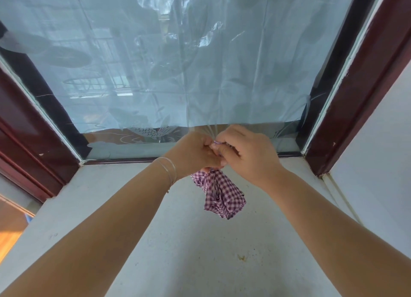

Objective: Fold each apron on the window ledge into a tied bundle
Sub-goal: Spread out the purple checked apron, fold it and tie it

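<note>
Purple-white gingham cloth apron bundle [222, 194] is hanging; left hand [195, 151] and right hand [242, 151] both pinching its tie; pulling evenly should snug the knot.

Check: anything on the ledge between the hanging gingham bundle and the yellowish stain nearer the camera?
Nothing. In the head view, the gingham bundle and the stain are separated only by bare window ledge.

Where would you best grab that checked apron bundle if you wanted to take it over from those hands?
Probably the thick folded lower end of the apron, coming from below or the near side. It hangs free above the ledge, while the left hand and right hand already pinch the narrow top.
</note>
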### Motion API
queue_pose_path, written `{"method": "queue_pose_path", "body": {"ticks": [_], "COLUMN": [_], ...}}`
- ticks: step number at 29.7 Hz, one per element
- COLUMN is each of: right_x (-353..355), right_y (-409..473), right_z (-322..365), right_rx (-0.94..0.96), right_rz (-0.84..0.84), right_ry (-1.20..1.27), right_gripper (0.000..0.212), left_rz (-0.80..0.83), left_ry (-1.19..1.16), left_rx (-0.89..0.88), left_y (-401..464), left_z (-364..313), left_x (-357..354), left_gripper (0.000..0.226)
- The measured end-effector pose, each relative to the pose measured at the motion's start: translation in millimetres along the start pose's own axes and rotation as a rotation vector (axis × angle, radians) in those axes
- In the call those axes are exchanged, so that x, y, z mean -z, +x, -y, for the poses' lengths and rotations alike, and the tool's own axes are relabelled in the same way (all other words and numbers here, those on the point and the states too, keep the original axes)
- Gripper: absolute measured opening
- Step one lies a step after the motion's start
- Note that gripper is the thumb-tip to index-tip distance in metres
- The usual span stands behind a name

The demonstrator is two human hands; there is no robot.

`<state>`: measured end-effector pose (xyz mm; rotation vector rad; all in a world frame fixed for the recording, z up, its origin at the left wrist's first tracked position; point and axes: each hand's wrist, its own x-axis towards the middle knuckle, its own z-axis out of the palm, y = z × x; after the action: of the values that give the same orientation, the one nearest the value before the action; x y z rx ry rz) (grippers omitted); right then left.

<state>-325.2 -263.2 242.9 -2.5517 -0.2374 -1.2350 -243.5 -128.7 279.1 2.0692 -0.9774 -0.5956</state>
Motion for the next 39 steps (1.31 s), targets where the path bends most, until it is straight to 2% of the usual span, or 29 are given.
{"method": "queue_pose_path", "body": {"ticks": [2,4,7,10,12,16,21,24,27,30,33,36,39], "right_x": [-0.4,0.7,8.9,10.1,8.5,3.0,7.3,12.6,20.9,22.1,19.6,21.7,22.1], "right_y": [0.3,0.8,6.8,3.9,-1.2,-7.1,-7.3,-5.7,-4.5,-8.3,-10.9,-4.4,1.5], "right_z": [3.2,7.9,8.3,1.7,0.6,0.3,2.4,1.0,-0.5,-2.4,1.2,6.5,11.0], "right_rx": [0.063,0.003,-0.277,-0.295,-0.299,-0.403,-0.516,-0.568,-0.698,-0.900,-0.946,-0.985,-0.955], "right_rz": [0.016,0.050,0.210,0.390,0.386,0.342,0.476,0.550,0.588,0.470,0.441,0.418,0.281], "right_ry": [-0.020,0.014,0.117,-0.007,0.029,0.175,0.320,0.430,0.603,0.876,0.921,0.892,0.842], "right_gripper": [0.024,0.023,0.030,0.032,0.031,0.038,0.036,0.035,0.036,0.026,0.015,0.012,0.010], "left_rz": [-0.027,-0.064,-0.133,-0.139,-0.125,-0.075,-0.031,-0.051,-0.034,-0.008,-0.002,-0.125,-0.340], "left_ry": [0.095,0.085,-0.098,-0.274,-0.361,-0.505,-0.649,-0.618,-0.534,-0.434,-0.260,-0.049,0.120], "left_rx": [-0.013,-0.023,0.010,0.080,0.094,0.128,0.119,0.064,-0.031,-0.133,-0.259,-0.463,-0.668], "left_y": [0.8,-0.2,0.3,1.7,1.7,-1.6,-4.6,-2.8,-0.9,1.6,3.0,5.5,7.5], "left_z": [-3.2,-3.4,2.3,9.9,13.6,21.9,23.8,19.8,16.1,16.5,14.6,12.5,9.2], "left_x": [-2.5,-5.0,-2.9,1.2,3.5,3.6,-0.2,-3.0,-2.4,3.2,7.4,7.8,6.3], "left_gripper": [0.012,0.013,0.005,0.002,0.004,0.030,0.020,0.011,0.023,0.029,0.023,0.025,0.016]}}
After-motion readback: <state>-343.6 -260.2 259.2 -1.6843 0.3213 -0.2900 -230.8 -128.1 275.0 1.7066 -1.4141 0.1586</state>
